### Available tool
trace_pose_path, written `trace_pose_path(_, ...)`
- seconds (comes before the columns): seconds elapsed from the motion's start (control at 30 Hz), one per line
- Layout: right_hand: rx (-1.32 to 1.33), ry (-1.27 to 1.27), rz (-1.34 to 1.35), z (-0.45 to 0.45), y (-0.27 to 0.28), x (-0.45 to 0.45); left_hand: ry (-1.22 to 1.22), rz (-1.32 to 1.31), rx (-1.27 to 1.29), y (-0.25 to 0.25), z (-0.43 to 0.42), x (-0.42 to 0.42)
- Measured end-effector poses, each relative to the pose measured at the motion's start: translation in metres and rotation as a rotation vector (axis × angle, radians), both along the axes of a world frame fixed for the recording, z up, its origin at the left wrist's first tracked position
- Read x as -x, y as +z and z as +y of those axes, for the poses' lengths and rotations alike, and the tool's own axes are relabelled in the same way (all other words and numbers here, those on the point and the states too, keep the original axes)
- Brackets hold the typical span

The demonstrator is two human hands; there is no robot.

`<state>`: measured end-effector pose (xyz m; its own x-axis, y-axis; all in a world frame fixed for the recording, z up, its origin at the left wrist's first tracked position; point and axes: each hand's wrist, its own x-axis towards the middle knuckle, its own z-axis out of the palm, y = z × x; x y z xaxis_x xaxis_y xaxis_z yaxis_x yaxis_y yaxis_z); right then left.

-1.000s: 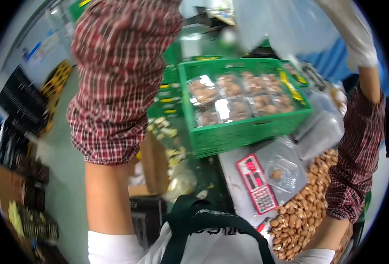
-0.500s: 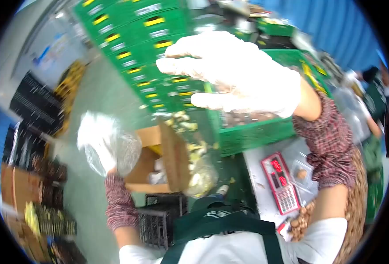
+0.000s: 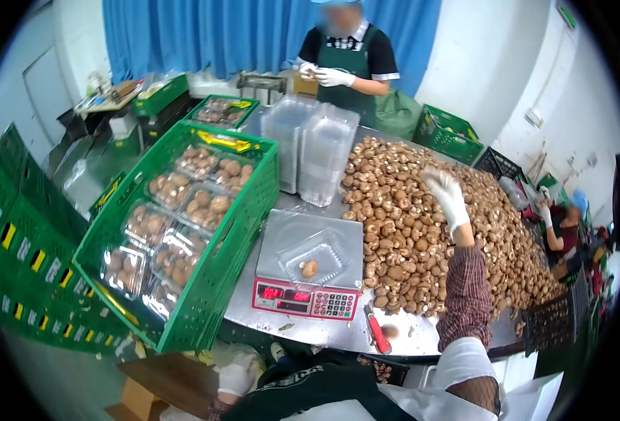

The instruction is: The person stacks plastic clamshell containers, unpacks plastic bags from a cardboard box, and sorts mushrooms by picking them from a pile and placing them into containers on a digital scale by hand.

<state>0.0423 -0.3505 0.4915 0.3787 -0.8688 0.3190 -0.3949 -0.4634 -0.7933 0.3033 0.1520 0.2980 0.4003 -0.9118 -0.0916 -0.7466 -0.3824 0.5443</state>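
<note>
My right hand [image 3: 444, 195], in a white glove, reaches over the large pile of brown mushrooms [image 3: 401, 231] with its fingers stretched out. It touches or hovers just above the pile; no mushroom shows in it. Low in the view, my gloved left hand [image 3: 237, 376] hangs beside a cardboard box [image 3: 173, 379], its fingers blurred and partly hidden. Between the hands, a clear plastic tray [image 3: 317, 256] with a single mushroom [image 3: 309, 268] in it rests on the red-and-grey digital scale [image 3: 306, 298], whose display is lit.
Left of the scale, a green crate [image 3: 176, 337] holds several packed mushroom trays. Stacks of clear trays [image 3: 327, 158] stand behind the scale. A red-handled knife [image 3: 378, 331] lies at the table's front edge. Another gloved person [image 3: 345, 63] stands across the table; someone else is at the right.
My view has swung from the floor and stacked crates to the table. My right hand now reaches over the mushrooms. The left, earlier out with clear plastic, is now low beside the cardboard box.
</note>
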Motion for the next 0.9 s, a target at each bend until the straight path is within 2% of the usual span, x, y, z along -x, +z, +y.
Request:
trace_pose_path(0.07,-0.170,-0.094,0.243,0.030,-0.007,0.020,-0.128,-0.036,0.209,0.012,-0.047,0.002)
trace_pose_path(0.1,-0.293,-0.096,0.243,0.041,-0.013,0.021,-0.173,-0.064,0.296,0.026,-0.069,0.006)
trace_pose_path(0.13,-0.288,-0.062,0.304,0.042,-0.030,0.027,-0.222,-0.012,0.231,0.038,-0.087,0.008)
trace_pose_path(0.2,-0.261,0.068,0.369,0.033,-0.067,0.024,-0.239,-0.110,0.323,0.040,-0.119,0.016)
trace_pose_path(0.23,-0.229,0.088,0.498,0.034,-0.073,0.011,-0.239,-0.164,0.376,0.041,-0.136,0.018)
trace_pose_path(0.27,-0.214,0.129,0.480,0.029,-0.093,-0.001,-0.238,-0.220,0.432,0.045,-0.152,0.021)
trace_pose_path(0.3,-0.241,0.174,0.539,0.031,-0.088,-0.020,-0.216,-0.237,0.426,0.051,-0.166,0.026)
trace_pose_path(0.33,-0.142,0.218,0.579,0.007,-0.125,-0.030,-0.198,-0.268,0.384,0.052,-0.179,0.030)
trace_pose_path(0.4,-0.071,0.225,0.583,-0.021,-0.157,-0.062,-0.145,-0.356,0.321,0.050,-0.198,0.044)
trace_pose_path(0.47,-0.074,0.145,0.685,-0.046,-0.169,-0.098,-0.179,-0.442,0.210,0.023,-0.212,0.046)
trace_pose_path(0.57,0.174,0.040,0.683,-0.099,-0.223,-0.142,-0.304,-0.435,0.123,0.010,-0.229,0.036)
trace_pose_path(0.67,-0.032,-0.095,0.674,-0.115,-0.225,-0.172,-0.481,-0.521,0.107,0.021,-0.239,0.023)
trace_pose_path(0.73,0.049,0.066,0.836,-0.159,-0.306,-0.179,-0.576,-0.367,0.081,0.016,-0.244,0.006)
trace_pose_path(0.8,0.115,0.010,0.747,-0.145,-0.301,-0.169,-0.696,-0.420,0.064,0.030,-0.252,-0.002)
trace_pose_path(0.87,-0.495,-0.014,-0.161,-0.143,-0.308,-0.147,-0.682,-0.391,0.117,0.049,-0.255,-0.004)
trace_pose_path(0.9,-0.730,0.092,-0.415,-0.118,-0.250,-0.122,-0.667,-0.329,0.153,0.065,-0.259,-0.005)
